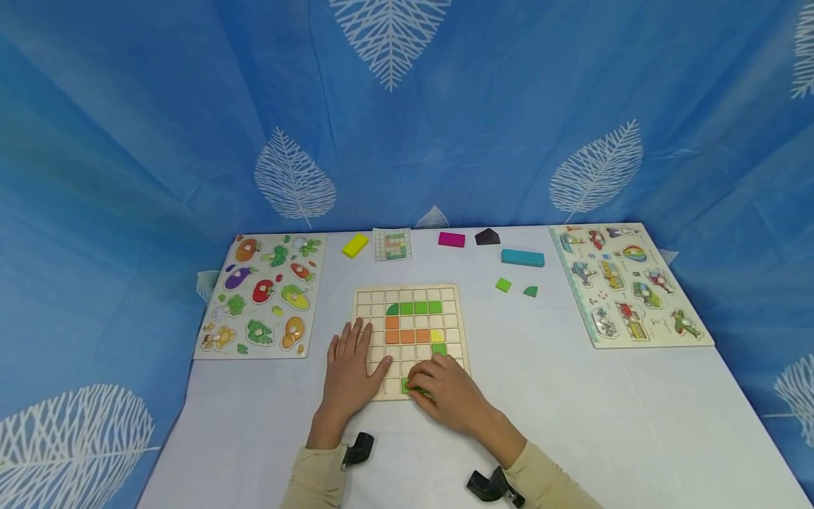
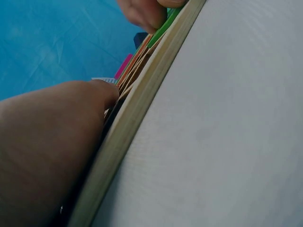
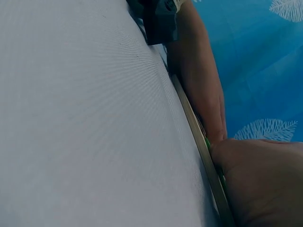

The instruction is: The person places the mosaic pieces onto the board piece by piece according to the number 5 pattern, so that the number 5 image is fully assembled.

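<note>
A wooden grid board lies on the table, holding a row of green tiles, several orange tiles, a yellow piece and another green tile. My left hand rests flat on its left side, fingers spread and straight, thumb over the grid. At the lower edge of the board, my right hand pinches a green tile with curled fingers and thumb, partly covering it. Another bit of green tile shows beside the fingertips. In the left wrist view, green shows under those fingers.
Behind the board are a picture card, a yellow block, a magenta block, a dark block and a teal block. A green square and green quarter-round lie loose. Puzzle boards flank them: vegetables, vehicles.
</note>
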`<state>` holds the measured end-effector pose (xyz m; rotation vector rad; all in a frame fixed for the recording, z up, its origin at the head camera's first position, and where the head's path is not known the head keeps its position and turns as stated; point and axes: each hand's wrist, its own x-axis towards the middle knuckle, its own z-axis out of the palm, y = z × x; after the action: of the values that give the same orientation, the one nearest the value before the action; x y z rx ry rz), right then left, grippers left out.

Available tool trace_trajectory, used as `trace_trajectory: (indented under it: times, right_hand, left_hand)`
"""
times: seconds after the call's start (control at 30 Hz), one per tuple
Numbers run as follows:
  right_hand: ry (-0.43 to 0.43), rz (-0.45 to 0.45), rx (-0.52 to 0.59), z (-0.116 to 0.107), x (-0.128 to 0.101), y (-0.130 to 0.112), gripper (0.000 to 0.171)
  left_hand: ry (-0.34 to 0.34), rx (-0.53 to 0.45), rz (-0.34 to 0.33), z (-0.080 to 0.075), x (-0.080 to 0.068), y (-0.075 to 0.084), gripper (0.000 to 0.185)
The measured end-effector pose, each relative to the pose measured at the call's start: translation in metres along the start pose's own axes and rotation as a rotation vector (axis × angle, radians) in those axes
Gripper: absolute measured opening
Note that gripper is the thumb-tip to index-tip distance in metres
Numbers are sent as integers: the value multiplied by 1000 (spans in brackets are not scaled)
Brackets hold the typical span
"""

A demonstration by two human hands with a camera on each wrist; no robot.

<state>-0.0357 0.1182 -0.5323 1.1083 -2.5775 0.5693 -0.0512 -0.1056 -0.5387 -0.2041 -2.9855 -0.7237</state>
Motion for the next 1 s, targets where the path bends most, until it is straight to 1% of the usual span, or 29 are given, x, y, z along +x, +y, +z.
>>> trace_trajectory:
  times: [0.17,0.23,0.3,0.4,0.47,0.57,0.63,0.73,0.8,0.87,0.93,1.0]
  right_hand:
    - [33,4,1,-3,-5,4,5]
    - [62,27,27,-5,-9,11,6]
    - [104,70,50,-7,-14,23,7]
    - [176,181,69,-14,-23,50,7]
    - [219,283,72,-20,-29,72,7]
    - [264,465,54,-29,-36,105,7]
    - [275,590,45,-35,-39,125,13]
    - [263,730,23,-42,-42,149,27]
    - [242,786,11,-46,-42,161,36]
    - [222,813,-7,-48,-42,169,42]
    - [208,826,-18,-49,-42,173,43]
    - [205,832,-11,-49,-42,174,40]
  left_hand:
    - [17,-3,5,2,-1,1,77]
    - [23,-3,7,2,-1,0,77]
    - [15,-3,-1,3,-1,0,77]
    - [3,-1,-11,3,0,0,77]
    - [-8,1,-19,4,0,-1,78]
    - [-8,-2,-21,4,1,-2,78]
    - [-8,-4,-21,4,1,-3,79]
    - [-12,-9,-25,4,1,-3,78]
    - [-13,-11,-24,4,0,-3,78]
    - [-16,-13,-22,5,0,-3,78]
    - [-16,-17,-20,4,0,-3,77]
    - [-17,-14,-20,3,0,-3,77]
